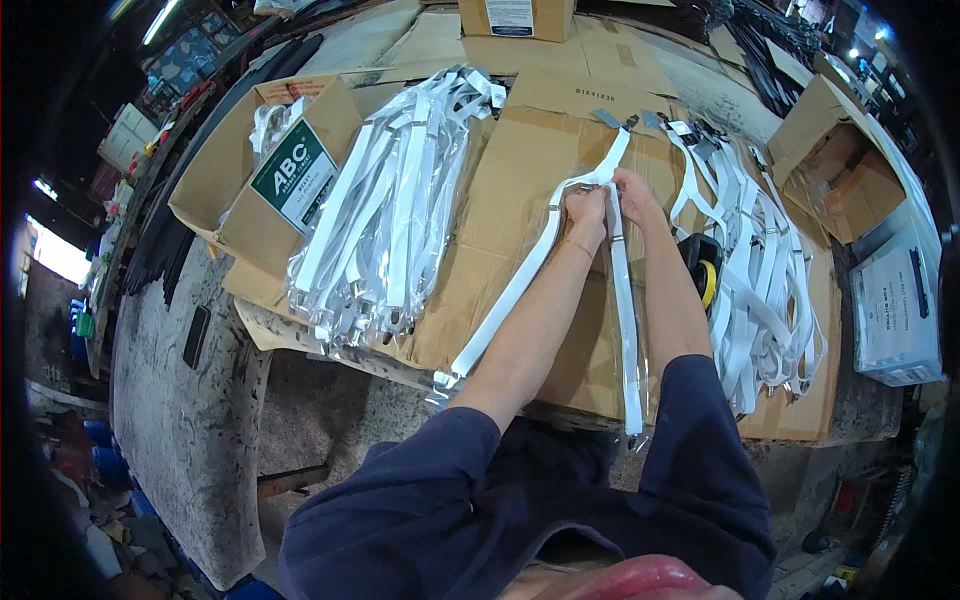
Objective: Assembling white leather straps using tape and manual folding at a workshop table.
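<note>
A pair of white suspenders [528, 275] lies in a Y shape on a flattened cardboard sheet [475, 270]. Its two front straps run down to the sheet's near edge, and the single back strap ends in a dark clip at the far side. My left hand [587, 210] is closed on the straps just below the join. Beside it, my right hand [635, 196] pinches the suspenders at the join; its fingertips are partly hidden. To the left is a pile of white suspenders in clear plastic [390, 210]. A heap of loose white suspenders [755, 290] lies to the right.
A black and yellow object [703, 270] rests against the loose heap. An open cardboard box [235, 215] at left holds more white straps. A dark phone [197, 337] lies on the worn table. At right stand another open box [845, 180] and a clear plastic container [893, 310].
</note>
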Tool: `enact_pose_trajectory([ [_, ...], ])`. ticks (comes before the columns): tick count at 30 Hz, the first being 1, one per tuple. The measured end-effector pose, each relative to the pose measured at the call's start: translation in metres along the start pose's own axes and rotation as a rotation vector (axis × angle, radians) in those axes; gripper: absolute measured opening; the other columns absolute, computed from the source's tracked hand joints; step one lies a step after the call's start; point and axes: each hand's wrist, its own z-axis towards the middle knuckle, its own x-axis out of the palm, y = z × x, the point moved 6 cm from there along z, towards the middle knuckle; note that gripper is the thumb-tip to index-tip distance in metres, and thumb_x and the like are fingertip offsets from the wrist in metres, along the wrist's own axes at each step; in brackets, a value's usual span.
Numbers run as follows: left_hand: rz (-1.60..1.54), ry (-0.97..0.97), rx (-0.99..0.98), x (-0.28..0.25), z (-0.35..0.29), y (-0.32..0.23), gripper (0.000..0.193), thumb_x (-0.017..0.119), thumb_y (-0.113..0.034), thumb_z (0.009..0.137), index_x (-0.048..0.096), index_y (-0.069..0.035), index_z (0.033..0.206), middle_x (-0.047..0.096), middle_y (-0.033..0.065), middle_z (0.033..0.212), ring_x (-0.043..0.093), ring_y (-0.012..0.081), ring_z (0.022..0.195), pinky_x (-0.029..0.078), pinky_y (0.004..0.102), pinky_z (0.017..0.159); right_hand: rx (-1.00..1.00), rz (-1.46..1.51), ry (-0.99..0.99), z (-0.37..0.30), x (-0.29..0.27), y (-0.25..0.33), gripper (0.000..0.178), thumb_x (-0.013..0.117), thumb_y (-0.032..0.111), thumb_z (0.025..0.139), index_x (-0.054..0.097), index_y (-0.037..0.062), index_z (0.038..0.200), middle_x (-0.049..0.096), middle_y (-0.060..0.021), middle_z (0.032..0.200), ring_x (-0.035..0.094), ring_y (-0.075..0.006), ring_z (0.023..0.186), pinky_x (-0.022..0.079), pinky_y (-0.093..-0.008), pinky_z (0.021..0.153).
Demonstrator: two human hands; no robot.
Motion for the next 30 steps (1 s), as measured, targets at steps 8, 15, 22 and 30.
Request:
enact_pose_trajectory([
  [8, -0.158, -0.121, 0.059, -0.006, 0.008, 0.005, 0.018, 0.066, 0.006, 0.072, 0.052, 0.000, 0.081, 0.061, 0.0104, 0.077, 0.063, 0.0216, 0.067, 0.049, 0.0353, 0.055, 0.096, 0.164, 0.103, -0.016, 0.030, 0.004, 0.025, 0.063, 0.023, 0.084, 0.058, 0.0033, 0.098, 0.061, -0.0090, 0.092, 0.059, -0.0213, 0.081, 0.050, -0.0360, 0.075],
  [15, 0.431, -0.387, 0.290, -0.004, -0.014, -0.017, 0.021, 0.074, -0.008, 0.070, 0.058, 0.003, 0.078, 0.065, 0.0167, 0.080, 0.066, 0.0287, 0.075, 0.051, 0.0401, 0.070, 0.006, -0.175, 0.051, -0.011, 0.019, 0.005, 0.026, 0.062, 0.025, 0.088, 0.058, 0.0068, 0.105, 0.063, -0.0092, 0.098, 0.061, -0.0202, 0.088, 0.050, -0.0350, 0.081],
  [22, 0.396, -0.418, 0.270, 0.002, -0.024, -0.016, 0.024, 0.076, -0.015, 0.073, 0.062, 0.003, 0.076, 0.067, 0.0188, 0.080, 0.066, 0.0289, 0.076, 0.051, 0.0403, 0.071, 0.010, 0.047, 0.338, -0.024, 0.026, 0.002, 0.023, 0.062, 0.017, 0.086, 0.052, 0.0093, 0.105, 0.060, -0.0070, 0.097, 0.060, -0.0189, 0.088, 0.051, -0.0328, 0.076],
  [30, 0.065, -0.023, 0.254, 0.007, -0.060, -0.022, 0.023, 0.064, -0.018, 0.084, 0.068, 0.003, 0.091, 0.069, 0.0099, 0.084, 0.064, 0.0199, 0.079, 0.049, 0.0346, 0.074, -0.048, 0.042, 0.193, -0.023, 0.020, 0.001, 0.033, 0.057, 0.007, 0.092, 0.050, 0.0070, 0.124, 0.064, -0.0077, 0.102, 0.064, -0.0178, 0.090, 0.054, -0.0306, 0.078],
])
